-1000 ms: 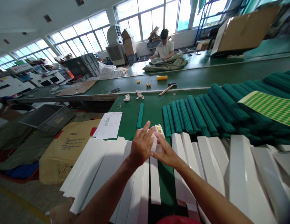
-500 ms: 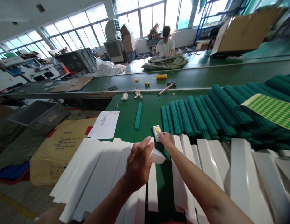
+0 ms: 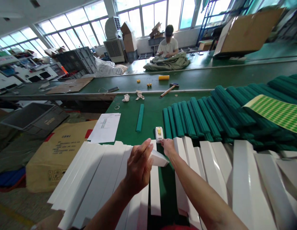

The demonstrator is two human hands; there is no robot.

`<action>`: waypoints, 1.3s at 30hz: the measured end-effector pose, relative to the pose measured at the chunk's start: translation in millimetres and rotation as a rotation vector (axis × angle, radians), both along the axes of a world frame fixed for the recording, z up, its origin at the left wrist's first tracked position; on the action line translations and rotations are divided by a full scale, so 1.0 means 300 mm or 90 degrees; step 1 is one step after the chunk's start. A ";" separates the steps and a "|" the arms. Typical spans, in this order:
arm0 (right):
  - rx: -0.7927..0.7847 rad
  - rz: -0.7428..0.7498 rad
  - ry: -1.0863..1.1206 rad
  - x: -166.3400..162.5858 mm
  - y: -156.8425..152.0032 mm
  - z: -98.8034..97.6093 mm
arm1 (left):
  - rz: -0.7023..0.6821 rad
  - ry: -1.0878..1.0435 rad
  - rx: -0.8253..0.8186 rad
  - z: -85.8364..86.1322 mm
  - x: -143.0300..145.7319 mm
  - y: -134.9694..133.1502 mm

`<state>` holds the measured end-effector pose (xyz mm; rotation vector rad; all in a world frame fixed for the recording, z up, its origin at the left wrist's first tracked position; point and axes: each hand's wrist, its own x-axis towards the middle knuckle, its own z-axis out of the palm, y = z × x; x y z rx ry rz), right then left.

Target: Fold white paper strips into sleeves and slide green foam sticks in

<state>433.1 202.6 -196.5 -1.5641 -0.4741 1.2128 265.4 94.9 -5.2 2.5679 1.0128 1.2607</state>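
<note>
My left hand [image 3: 138,166] is closed around a slim white carton [image 3: 159,158], whose angled end sticks out to the right of the fingers. A small white tape dispenser [image 3: 159,135] with a yellow roll in it stands on the green table ahead. My right hand [image 3: 168,147] reaches to its lower edge with thumb and fingers pinched together; whatever lies between the fingertips is too small to make out. Long white cartons [image 3: 95,179] lie side by side under and left of my left hand. More white cartons [image 3: 217,166] lie beneath and right of my right forearm.
Ribbed green rolls [image 3: 201,118] are piled at the right, with a green-and-yellow sticker sheet [image 3: 277,111] on top. One green roll [image 3: 140,118] lies alone near printed paper [image 3: 105,127]. Farther back are a hammer [image 3: 169,90], a yellow cylinder [image 3: 164,77] and a seated person [image 3: 167,48].
My right hand has drawn back slightly from the tape dispenser, which now stands straighter. My left hand still grips the carton, and the view has shifted a little.
</note>
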 end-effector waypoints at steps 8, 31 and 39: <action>-0.143 0.087 0.011 -0.013 -0.039 -0.001 | 0.016 -0.006 -0.016 -0.010 -0.016 0.008; 0.234 0.221 0.077 0.114 -0.289 0.605 | 0.078 -0.069 0.041 0.009 0.093 0.114; 0.326 0.238 -0.122 0.085 -0.377 0.801 | 0.012 -0.131 0.014 -0.008 0.218 0.104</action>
